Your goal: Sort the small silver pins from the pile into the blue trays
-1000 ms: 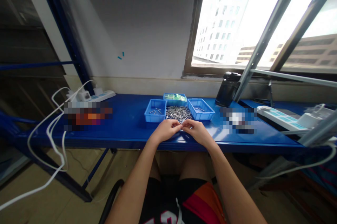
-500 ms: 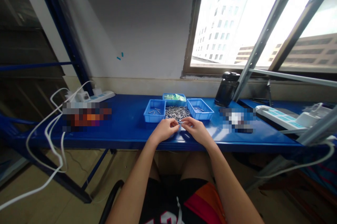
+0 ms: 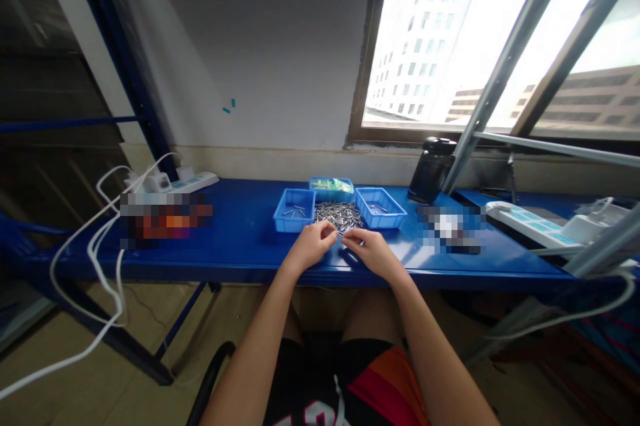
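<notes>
My left hand point(image 3: 314, 244) and my right hand point(image 3: 371, 250) face each other just in front of a pile of small silver rivet-like pins point(image 3: 340, 213). Fingers on both are pinched together. A thin metal pin point(image 3: 341, 234) shows at the right fingertips, close to the left ones. Whatever the left fingers pinch is too small to make out. Blue bins stand around the pile: a left bin point(image 3: 293, 225) and a right bin point(image 3: 386, 221), each with a few pins inside, and a back bin point(image 3: 330, 196) holding a green plastic packet point(image 3: 334, 185).
All this sits on a blue table point(image 3: 240, 239), its front edge near my lap. A black jug-like container point(image 3: 431, 171) stands at the back right, near a metal post. Power strips point(image 3: 195, 183) with white cables lie at both sides. Blurred items lie left and right.
Both hands stay in nearly the same place. The right hand has shifted slightly left and down, and its fingers have curled a little more. The bins have not moved.
</notes>
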The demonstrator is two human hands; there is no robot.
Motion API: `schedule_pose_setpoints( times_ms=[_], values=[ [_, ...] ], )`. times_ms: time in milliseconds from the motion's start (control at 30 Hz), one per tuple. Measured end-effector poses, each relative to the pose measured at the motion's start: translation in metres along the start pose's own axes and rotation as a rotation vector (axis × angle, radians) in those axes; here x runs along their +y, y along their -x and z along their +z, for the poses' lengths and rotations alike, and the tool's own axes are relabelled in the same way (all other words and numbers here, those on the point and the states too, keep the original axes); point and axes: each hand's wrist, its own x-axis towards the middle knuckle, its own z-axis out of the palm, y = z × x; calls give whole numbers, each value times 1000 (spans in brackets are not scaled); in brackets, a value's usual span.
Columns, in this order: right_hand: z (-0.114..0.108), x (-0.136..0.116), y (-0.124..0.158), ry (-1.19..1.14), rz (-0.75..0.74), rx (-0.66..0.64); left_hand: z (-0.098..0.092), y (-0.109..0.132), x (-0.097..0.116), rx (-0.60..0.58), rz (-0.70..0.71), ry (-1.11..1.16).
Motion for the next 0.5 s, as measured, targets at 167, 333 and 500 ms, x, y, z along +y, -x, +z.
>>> schedule_pose_setpoints(
  times_ms=[167, 333, 500],
  values=[
    [0, 2, -1, -1, 2, -37, -2, 3, 3, -68, 41, 90],
    [1, 4, -2, -24, 5, -48, -2, 4, 5, -166, 55, 134],
    [1, 4, -3, -30, 0, -70, -1, 4, 6, -169, 50, 118]
  ],
)
